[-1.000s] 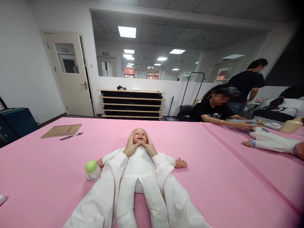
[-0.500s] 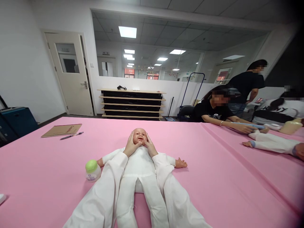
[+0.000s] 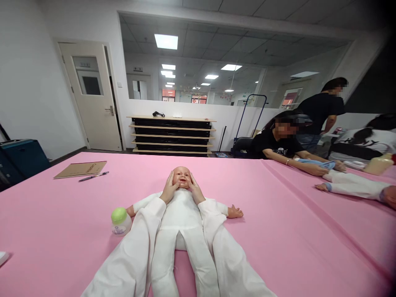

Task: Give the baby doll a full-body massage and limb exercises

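On the left of the pink surface (image 3: 278, 231) lie a notebook (image 3: 80, 169) and a pen (image 3: 93, 177), well apart from the hands. Nearer the middle, a green-lidded jar (image 3: 120, 222) stands upright just beside one outstretched arm of the doll (image 3: 182, 214); whether they touch, I cannot tell. The left hand (image 3: 169, 189) is partly open, laid along one cheek with its fingers nearly straight, cupping rather than gripping. The doll itself lies on its back in the middle, head away from the person and legs toward them. Its head looks smooth and hard, so probably firm and a little slippery under the fingers, while the white body and limbs should be softer and floppy. It is likely light overall, though the head may be the heaviest part (for a lift, I'd put one palm under the neck and the other under the trunk). Both cheeks offer an even hold on the face. The right hand (image 3: 196, 190) mirrors the left, just as loosely cupped on the other cheek. A second ago the thumbs met at the chin; now they sit apart, higher beside the mouth, while doll and jar look unmoved. Farther right, a co-worker (image 3: 278, 143) has a blue cloth (image 3: 320, 163) by a second doll (image 3: 355, 183).
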Motion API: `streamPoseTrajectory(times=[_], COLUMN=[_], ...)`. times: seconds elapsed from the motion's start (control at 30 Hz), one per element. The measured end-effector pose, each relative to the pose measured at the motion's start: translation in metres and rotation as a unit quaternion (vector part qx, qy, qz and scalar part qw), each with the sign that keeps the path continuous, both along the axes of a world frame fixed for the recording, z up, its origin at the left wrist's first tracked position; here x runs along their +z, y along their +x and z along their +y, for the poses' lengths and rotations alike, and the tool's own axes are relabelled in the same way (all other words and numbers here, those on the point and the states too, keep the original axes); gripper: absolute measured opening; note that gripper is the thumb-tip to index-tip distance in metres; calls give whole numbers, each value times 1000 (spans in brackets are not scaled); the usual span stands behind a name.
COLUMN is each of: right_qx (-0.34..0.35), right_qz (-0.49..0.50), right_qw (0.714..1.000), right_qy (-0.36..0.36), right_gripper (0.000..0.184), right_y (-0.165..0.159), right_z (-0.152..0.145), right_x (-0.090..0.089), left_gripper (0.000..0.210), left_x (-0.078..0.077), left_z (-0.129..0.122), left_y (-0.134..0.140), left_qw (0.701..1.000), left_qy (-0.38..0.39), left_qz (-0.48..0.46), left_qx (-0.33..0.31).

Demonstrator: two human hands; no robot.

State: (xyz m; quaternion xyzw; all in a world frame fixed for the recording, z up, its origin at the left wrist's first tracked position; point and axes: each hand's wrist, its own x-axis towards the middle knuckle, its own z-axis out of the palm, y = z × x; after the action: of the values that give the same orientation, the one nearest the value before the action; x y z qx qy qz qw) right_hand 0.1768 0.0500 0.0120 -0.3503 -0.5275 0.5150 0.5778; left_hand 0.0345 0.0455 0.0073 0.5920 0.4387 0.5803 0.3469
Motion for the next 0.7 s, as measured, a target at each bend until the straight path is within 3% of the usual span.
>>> streamPoseTrajectory(times=[0.13, 0.33, 0.7], right_qx=[21, -3, 6], right_qz=[6, -18, -9], right_qw=[999, 1000, 1000], right_qy=[-32, 8, 8], right_gripper=[96, 99, 96], right_y=[0, -1, 1], right_z=[-6, -5, -1], right_x=[6, 4, 1], left_gripper=[87, 101, 88], left_x=[0, 1, -4], left_z=[-3, -5, 0], left_y=[0, 1, 0], left_qw=[1000, 999, 998], left_qy=[16, 13, 50], left_qz=[24, 48, 45], left_qx=[-1, 6, 3])
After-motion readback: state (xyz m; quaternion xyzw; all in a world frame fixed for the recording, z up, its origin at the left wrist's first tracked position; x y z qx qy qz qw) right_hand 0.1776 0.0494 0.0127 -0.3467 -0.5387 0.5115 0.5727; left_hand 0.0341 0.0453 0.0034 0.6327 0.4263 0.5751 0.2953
